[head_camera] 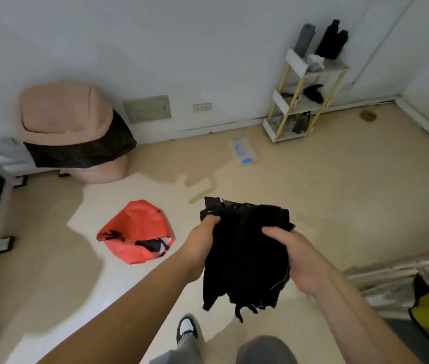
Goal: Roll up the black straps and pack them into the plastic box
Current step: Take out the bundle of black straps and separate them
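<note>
Both hands, left hand (203, 240) and right hand (296, 256), fingers curled around bundle of black straps (245, 253); plastic box (242, 151) on floor (339, 185) near wall.

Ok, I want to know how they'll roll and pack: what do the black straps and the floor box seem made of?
The black straps look like soft matte fabric: the bundle droops limply, loose ends dangling. The plastic box looks like clear rigid plastic with blue clips, though it is far and blurred.
</note>
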`<state>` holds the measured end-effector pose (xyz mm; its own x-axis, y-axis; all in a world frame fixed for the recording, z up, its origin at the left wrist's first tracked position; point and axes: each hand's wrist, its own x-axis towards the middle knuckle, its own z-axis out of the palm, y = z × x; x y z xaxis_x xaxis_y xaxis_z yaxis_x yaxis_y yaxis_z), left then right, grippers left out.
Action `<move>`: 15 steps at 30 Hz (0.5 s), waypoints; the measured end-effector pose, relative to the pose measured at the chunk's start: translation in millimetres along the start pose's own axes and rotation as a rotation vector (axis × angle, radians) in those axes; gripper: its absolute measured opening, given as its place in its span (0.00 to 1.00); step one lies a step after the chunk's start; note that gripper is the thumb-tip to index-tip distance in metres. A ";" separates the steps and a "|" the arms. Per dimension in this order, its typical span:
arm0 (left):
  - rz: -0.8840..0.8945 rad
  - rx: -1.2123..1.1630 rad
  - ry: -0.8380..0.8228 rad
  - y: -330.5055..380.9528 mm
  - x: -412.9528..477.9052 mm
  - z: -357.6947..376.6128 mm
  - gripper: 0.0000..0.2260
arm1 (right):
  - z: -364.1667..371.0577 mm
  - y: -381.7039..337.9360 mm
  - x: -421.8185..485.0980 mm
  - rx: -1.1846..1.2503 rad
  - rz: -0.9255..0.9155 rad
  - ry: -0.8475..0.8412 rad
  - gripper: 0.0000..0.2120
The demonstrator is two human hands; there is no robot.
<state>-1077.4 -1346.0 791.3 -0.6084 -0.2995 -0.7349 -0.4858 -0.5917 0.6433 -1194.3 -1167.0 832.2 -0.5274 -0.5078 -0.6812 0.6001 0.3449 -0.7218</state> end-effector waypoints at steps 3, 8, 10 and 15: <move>-0.011 0.032 -0.072 46.4 48.1 20.7 0.17 | -19.8 -43.9 43.4 0.065 0.004 0.000 0.14; 0.122 0.122 -0.083 116.4 130.3 39.8 0.11 | -51.7 -118.8 143.0 -0.008 -0.014 -0.031 0.14; 0.176 0.118 -0.052 141.8 157.4 41.2 0.11 | -57.2 -151.8 183.2 -0.074 -0.023 -0.107 0.15; 0.244 -0.023 0.081 202.6 199.1 36.2 0.14 | -39.3 -235.9 263.9 -0.197 -0.042 -0.257 0.16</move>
<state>-1319.7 -1498.4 783.2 -0.6535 -0.4939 -0.5736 -0.3154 -0.5113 0.7995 -1498.7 -1351.3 817.9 -0.3653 -0.6988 -0.6150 0.4397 0.4529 -0.7756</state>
